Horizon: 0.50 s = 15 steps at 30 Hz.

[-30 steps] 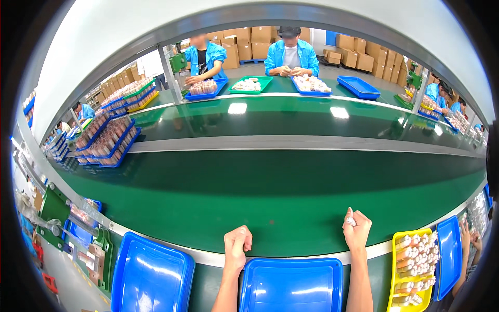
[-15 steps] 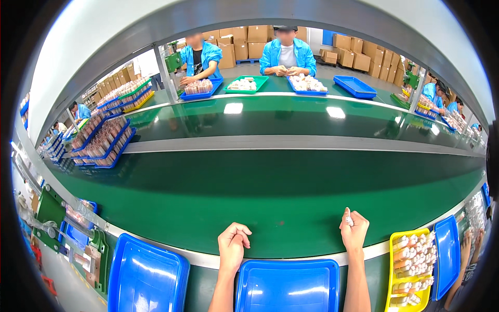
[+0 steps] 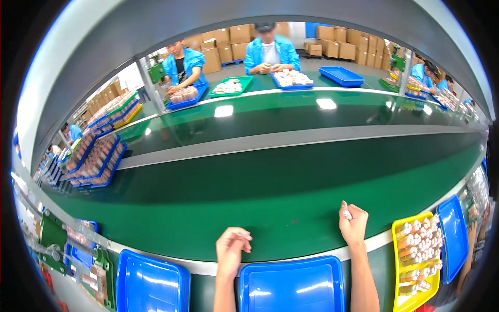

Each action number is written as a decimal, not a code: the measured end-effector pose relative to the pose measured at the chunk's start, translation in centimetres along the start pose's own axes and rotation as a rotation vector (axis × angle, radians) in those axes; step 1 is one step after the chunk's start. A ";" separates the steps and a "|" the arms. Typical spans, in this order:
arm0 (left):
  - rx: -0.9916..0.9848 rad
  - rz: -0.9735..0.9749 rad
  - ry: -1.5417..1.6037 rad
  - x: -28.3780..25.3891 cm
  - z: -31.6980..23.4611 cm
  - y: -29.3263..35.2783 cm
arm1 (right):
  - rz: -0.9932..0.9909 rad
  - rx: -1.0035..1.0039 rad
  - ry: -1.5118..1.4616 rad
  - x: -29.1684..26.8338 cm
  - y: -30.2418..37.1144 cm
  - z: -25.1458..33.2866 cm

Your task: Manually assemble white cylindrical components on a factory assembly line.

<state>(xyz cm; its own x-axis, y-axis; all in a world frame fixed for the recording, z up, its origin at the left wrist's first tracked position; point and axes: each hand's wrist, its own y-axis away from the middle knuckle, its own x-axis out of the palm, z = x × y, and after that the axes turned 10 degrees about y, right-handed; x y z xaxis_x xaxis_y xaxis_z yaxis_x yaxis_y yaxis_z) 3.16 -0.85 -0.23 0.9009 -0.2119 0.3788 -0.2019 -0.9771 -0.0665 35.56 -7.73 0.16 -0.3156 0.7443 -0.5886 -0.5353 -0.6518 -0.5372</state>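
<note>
We reach forward with two bare forearms, both entering from the lower edge. Our slim, bare left forearm [image 3: 225, 291] rises almost straight up to the left wrist [image 3: 227, 269], and our bare left hand [image 3: 231, 248] turns inward from there, its slender fingers [image 3: 241, 235] loosely bent and pointing to our right. Our bare right forearm [image 3: 365, 283] leans slightly leftward as it rises to the right wrist [image 3: 357, 245]. Our bare, rounded right hand [image 3: 354, 223] is curled into a compact fist, the thumb [image 3: 343, 207] uppermost along its left side. We hold the hands well apart, the right one farther forward.
</note>
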 end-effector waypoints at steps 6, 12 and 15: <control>0.229 0.017 0.023 3.5 -7.9 1.4 | -0.009 0.020 -0.014 0.1 -0.3 -0.5; 0.724 0.093 0.114 5.2 -12.9 6.9 | 0.044 0.173 -0.118 0.4 -0.2 -0.5; 0.727 0.381 0.023 4.3 -15.0 7.6 | 0.026 0.239 -0.158 0.6 0.0 -0.9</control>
<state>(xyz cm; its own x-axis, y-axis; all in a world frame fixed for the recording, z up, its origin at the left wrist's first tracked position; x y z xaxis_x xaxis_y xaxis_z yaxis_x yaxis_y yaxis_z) -0.26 -8.90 14.78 0.8110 -0.5387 0.2282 -0.1858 -0.6070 -0.7727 36.12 -7.45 -0.75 -0.4396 0.7536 -0.4887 -0.6891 -0.6319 -0.3547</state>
